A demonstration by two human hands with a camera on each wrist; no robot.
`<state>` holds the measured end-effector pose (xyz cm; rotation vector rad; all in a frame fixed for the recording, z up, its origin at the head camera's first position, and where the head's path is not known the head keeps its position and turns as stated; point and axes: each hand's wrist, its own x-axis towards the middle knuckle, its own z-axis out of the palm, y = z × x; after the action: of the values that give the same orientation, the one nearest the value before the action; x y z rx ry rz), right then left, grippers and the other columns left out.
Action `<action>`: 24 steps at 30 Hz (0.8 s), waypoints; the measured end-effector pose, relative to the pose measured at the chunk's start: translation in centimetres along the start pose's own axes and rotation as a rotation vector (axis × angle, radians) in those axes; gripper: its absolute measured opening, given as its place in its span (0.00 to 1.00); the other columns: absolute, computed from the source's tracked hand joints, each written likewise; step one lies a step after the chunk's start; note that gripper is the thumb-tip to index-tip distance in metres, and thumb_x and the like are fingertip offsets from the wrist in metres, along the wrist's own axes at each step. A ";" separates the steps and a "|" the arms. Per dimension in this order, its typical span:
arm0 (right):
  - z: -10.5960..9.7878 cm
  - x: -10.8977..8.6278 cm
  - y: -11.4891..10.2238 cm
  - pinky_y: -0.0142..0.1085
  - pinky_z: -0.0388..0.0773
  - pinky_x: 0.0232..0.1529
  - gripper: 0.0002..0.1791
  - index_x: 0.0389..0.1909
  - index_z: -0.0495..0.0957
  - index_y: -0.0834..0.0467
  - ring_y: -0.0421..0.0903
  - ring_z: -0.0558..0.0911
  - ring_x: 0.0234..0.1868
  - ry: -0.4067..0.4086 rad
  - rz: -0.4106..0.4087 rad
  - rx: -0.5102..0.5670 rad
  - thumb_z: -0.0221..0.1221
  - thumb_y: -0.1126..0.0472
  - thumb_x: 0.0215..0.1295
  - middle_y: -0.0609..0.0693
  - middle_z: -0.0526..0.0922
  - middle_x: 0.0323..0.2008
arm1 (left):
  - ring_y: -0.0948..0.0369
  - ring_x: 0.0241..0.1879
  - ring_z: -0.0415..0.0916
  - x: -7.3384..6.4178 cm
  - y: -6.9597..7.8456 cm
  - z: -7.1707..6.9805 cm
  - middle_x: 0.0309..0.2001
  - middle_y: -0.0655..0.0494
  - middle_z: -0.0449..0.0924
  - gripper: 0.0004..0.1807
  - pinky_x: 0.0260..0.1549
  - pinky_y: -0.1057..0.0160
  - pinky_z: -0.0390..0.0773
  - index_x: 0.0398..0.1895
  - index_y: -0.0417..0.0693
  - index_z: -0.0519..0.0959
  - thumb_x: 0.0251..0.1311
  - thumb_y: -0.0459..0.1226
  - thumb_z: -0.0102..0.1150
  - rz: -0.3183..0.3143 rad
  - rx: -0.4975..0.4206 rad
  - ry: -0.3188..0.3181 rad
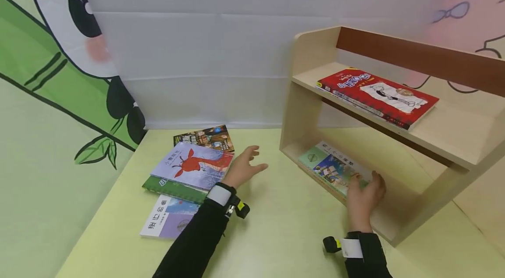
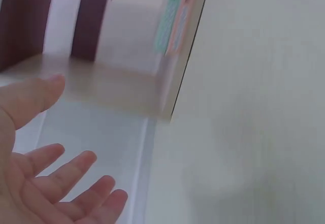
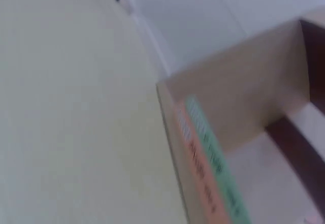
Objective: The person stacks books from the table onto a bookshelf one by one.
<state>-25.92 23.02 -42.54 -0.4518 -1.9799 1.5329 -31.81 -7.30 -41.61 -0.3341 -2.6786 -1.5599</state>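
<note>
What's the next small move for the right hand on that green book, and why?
Probably push the green book further onto the lower shelf: the right hand rests on its near end, which seems to stick out past the shelf's front edge. The left hand hovers open, holding nothing.

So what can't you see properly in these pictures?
- Head view: the right hand covers the near end of the green book on the shelf's bottom level.
- Head view: the pile of books partly hide each other; the left sleeve covers a corner.
- Right wrist view: blurred, so the book's spine lettering is unreadable.
- Left wrist view: blurred; the left hand is cut off by the edge.
</note>
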 end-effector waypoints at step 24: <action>13.6 -12.9 -3.9 0.50 0.63 0.67 0.28 0.69 0.51 0.77 0.66 0.61 0.68 -0.933 0.392 0.471 0.44 0.67 0.74 0.73 0.55 0.68 | 0.36 0.68 0.55 -9.8 -11.3 -18.3 0.71 0.30 0.53 0.40 0.64 0.40 0.59 0.73 0.33 0.53 0.69 0.48 0.54 -0.438 0.120 0.371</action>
<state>-24.29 4.02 -44.20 0.1331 -2.0907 2.7287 -26.03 -30.16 -43.37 0.5274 -2.6316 -1.3568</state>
